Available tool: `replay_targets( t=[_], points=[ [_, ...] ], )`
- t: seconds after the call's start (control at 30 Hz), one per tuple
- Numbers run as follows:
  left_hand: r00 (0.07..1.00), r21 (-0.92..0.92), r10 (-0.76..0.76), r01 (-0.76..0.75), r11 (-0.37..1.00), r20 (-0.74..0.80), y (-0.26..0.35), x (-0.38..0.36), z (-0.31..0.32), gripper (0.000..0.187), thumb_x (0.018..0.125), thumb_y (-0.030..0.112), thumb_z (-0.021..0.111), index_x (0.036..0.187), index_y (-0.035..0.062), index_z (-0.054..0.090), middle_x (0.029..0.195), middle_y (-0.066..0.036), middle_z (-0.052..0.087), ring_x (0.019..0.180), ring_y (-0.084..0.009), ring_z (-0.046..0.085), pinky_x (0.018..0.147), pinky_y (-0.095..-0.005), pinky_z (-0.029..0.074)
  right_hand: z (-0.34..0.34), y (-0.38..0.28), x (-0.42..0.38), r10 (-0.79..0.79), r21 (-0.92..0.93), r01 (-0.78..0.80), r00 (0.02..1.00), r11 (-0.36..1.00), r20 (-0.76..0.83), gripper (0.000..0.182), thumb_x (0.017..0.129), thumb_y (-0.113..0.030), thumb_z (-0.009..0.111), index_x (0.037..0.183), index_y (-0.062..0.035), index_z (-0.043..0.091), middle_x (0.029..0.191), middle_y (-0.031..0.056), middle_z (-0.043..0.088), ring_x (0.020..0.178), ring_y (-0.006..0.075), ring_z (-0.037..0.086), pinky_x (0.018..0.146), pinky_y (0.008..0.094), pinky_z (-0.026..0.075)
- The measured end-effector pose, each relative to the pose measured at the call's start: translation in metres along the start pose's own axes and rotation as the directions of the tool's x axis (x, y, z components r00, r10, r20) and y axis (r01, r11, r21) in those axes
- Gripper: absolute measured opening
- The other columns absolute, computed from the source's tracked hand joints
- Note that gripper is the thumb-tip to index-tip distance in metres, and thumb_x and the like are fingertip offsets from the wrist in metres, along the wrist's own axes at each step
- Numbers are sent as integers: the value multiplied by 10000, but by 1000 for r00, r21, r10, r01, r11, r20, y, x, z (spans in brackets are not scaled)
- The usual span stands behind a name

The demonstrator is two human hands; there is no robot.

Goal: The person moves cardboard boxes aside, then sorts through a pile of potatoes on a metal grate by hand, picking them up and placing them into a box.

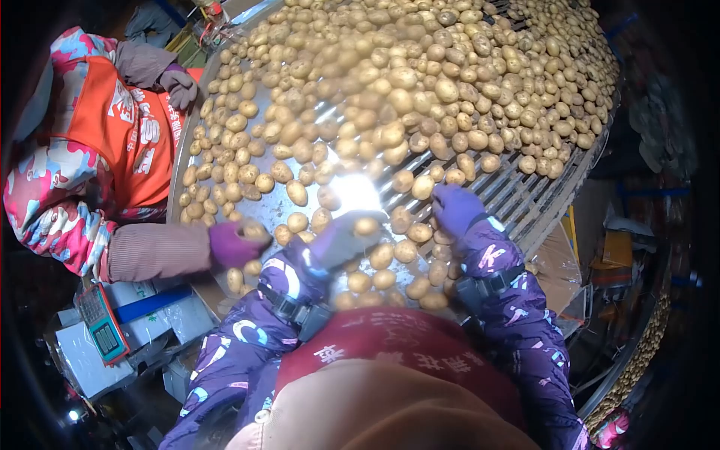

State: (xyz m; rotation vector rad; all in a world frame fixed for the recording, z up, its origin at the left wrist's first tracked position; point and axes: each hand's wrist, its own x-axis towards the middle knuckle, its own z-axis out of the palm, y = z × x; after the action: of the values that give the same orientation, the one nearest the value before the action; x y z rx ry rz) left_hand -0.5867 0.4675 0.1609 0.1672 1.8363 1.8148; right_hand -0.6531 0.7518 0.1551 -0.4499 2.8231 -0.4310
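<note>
Dim surroundings — cardboard boxes (553, 270) right, wrapped white cartons (94, 358) left.

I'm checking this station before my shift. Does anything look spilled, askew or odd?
I see no spill or clear damage among the potatoes near the left hand. The oddest spot is the white glare just ahead of it, hiding what lies beneath. The keypad device at far left sits at a slant, perhaps harmlessly.

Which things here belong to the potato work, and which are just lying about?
In the job:
- potatoes
- slatted rack
- metal surface
- left hand
- right hand
- co-worker's hand

Probably just lying about:
- keypad device
- white box
- cardboard
</note>
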Motion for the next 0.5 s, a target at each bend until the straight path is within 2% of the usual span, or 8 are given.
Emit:
replay_targets(
  t=[0.1,0.13,0.2,0.3,0.33,0.4,0.43,0.5],
  points=[
    [999,-339,5,-15,941,-32,2,-19,-9,325,936,73,644,1254,31,593,1232,-118,651,1127,-189,618,953,-363,511,-1,13,0,-145,-33,147,988,989,50,214,902,-236,632,1079,-118,657,1031,147,670,969,368,651,844,478,518],
    [991,-450,-134,108,887,-26,22,-26,-8,422,927,79,652,1324,36,515,1258,-132,631,1120,-200,621,937,-353,517,-3,14,1,-105,-137,127,982,982,156,241,889,-253,646,1094,-130,670,999,143,680,975,366,654,852,472,522],
    [984,-609,-124,179,773,132,-12,-28,-29,462,921,81,656,1345,40,476,1262,-121,624,1132,-218,627,913,-337,526,-17,20,-5,-113,-164,155,965,974,239,236,881,-246,653,1087,-134,681,995,138,686,980,354,658,854,460,526],
    [991,-421,-84,33,907,-104,-5,-41,-10,409,976,242,599,1309,21,516,1228,-153,624,1131,-260,641,854,-312,557,-21,40,-19,-91,-28,101,963,994,255,222,873,-247,656,1056,-125,690,995,139,694,954,346,667,827,453,526],
    [969,-523,-183,71,850,-166,-7,-39,-7,427,999,299,560,1306,5,522,1229,-167,622,1129,-274,641,851,-320,564,-27,39,-23,-43,34,35,960,999,278,227,877,-257,650,1054,-120,687,995,143,694,947,349,667,825,456,524],
    [943,-470,-173,20,882,-284,-8,-36,2,520,1032,408,474,1307,-29,528,1234,-196,618,1134,-312,636,860,-360,572,-30,32,-25,36,100,-66,960,993,278,264,890,-313,630,1046,-105,674,998,161,693,948,365,669,827,468,519],
    [942,-301,-51,-54,952,-330,-5,-36,9,584,1041,460,426,1311,-48,527,1239,-210,616,1140,-336,630,872,-391,574,-28,20,-25,18,97,-42,972,994,235,274,894,-319,621,1061,-107,671,1003,165,692,958,366,669,835,467,520],
    [953,-266,0,-84,960,-303,-10,-36,6,674,1051,523,366,1337,-72,503,1266,-228,602,1155,-377,618,904,-445,571,-23,-7,-22,-32,98,18,989,995,146,295,902,-331,604,1090,-111,664,1014,175,692,979,366,671,850,464,521]
  ],
)
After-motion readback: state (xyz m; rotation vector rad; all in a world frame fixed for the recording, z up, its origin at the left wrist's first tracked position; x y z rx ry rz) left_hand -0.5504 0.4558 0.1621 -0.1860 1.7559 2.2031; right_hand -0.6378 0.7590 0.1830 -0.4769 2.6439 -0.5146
